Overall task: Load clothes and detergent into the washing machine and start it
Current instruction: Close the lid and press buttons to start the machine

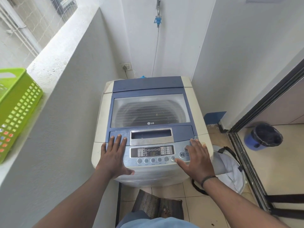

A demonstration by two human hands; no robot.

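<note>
One blue-lidded white top-load washing machine, lid closed. Left hand, right hand lay flat, fingers spread, gripping nothing. One green perforated plastic basket on ledge; one blue bin; one white laundry bag beside machine.

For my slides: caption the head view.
Both hands, left hand and right hand, rest on the closed washing machine's control panel.

The washing machine sits hemmed in a narrow alcove: a low wall close on its left, a wall just beside its right, and the back wall behind with a hanging hose. Above the closed lid the space is open. On the floor to the right a laundry bag seems to press against the machine, and a mat lies in front.
</note>
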